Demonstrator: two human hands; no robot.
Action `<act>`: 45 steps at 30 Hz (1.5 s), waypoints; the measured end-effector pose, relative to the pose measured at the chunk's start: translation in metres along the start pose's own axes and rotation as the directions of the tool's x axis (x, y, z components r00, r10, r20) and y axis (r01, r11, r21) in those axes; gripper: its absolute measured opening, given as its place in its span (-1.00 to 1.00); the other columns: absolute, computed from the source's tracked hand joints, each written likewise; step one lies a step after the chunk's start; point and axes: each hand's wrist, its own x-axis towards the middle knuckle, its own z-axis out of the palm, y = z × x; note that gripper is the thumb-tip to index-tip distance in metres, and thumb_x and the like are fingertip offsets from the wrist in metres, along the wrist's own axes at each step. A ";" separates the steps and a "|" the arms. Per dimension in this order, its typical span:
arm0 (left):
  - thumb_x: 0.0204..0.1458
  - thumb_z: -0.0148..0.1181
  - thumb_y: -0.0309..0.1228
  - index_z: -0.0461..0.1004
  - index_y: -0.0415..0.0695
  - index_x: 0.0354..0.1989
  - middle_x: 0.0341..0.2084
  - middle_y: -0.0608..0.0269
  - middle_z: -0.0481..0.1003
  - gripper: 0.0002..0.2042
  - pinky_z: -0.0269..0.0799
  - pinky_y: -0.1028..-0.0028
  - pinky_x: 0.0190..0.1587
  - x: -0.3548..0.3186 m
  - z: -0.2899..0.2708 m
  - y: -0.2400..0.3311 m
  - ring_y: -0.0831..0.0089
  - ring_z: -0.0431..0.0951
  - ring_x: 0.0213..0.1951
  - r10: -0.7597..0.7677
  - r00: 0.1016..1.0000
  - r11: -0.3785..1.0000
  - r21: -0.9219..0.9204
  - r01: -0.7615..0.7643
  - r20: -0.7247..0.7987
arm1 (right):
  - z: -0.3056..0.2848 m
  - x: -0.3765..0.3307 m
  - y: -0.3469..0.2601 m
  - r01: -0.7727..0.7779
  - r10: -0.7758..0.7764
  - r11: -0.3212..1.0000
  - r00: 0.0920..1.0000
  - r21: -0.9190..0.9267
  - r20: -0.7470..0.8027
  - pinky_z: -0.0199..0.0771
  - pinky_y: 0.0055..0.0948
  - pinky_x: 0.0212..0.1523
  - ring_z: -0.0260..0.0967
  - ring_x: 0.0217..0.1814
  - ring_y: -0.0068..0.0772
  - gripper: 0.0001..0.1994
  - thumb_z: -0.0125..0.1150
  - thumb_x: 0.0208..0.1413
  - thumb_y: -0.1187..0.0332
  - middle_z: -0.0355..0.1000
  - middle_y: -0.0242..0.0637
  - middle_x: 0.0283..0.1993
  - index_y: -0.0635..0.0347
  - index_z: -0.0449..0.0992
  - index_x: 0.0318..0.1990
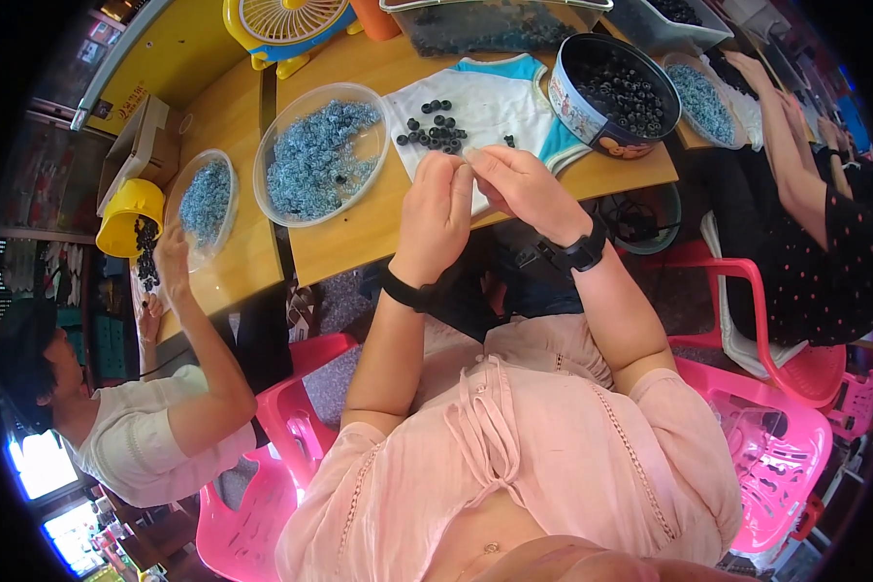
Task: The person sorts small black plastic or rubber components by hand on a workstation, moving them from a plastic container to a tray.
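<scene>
Black rings (435, 133) wait on the cloth (485, 102) — my left hand (435, 215) and right hand (524, 189) pinch fingertips together on something too small to tell; fitting it, I judge, needs steady alignment.

Your left hand (435, 215) and right hand (522, 184) meet fingertip to fingertip over the desk (359, 233) edge, pinching something too small to tell. Just beyond lie black rings (435, 129) on a white cloth (485, 97), between a bowl (320, 153) of blue pieces and a round tin (615, 95).
</scene>
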 end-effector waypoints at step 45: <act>0.22 0.11 -0.45 0.44 -0.25 -0.16 -0.39 0.17 0.48 -0.87 0.36 0.47 -0.37 -0.002 -0.001 0.005 0.45 0.40 -0.45 -0.078 0.996 0.997 -0.013 0.077 -0.037 | 0.005 -0.003 -0.005 -0.068 0.075 0.992 0.995 0.107 -0.059 0.01 -0.63 -0.66 0.08 -0.66 -0.72 -0.66 -0.05 0.34 0.16 0.18 -0.55 -0.62 0.11 0.34 -0.48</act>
